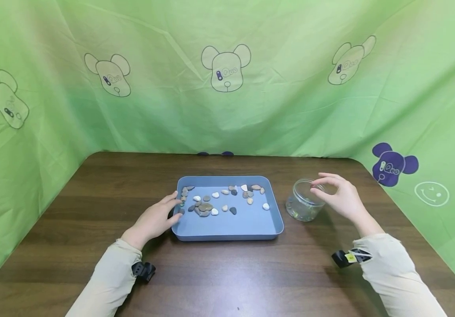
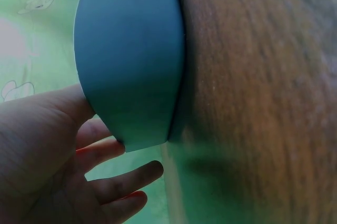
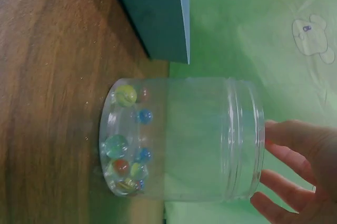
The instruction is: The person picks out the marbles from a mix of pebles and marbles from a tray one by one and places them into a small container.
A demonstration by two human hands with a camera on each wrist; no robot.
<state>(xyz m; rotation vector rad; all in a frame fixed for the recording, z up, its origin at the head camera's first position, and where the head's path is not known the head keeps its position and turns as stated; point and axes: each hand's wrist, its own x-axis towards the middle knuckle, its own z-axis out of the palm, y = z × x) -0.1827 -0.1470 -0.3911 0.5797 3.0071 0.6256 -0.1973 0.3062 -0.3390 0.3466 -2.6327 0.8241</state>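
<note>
My left hand [image 1: 154,223] reaches over the left rim of a blue tray [image 1: 247,224], thumb and index fingertip apart. Beside its fingertips is a small greenish marble [image 1: 181,204]; whether they touch it is unclear. In the left wrist view, the tray's outer wall [image 2: 131,55] hides the fingertips. My right hand [image 1: 340,196] is at the mouth of a clear jar [image 1: 302,209], pinching what looks like a dark red marble [image 1: 313,186] between thumb and index finger. The right wrist view shows several marbles at the jar's bottom, including a yellow marble [image 3: 126,95] and a green marble [image 3: 116,146].
Several pebbles lie spread in the tray, among them a large brown pebble [image 1: 205,207] and a white pebble [image 1: 266,206]. Tray and jar stand side by side on a brown wooden table [image 1: 227,273]. A green cloth [image 1: 164,119] hangs behind.
</note>
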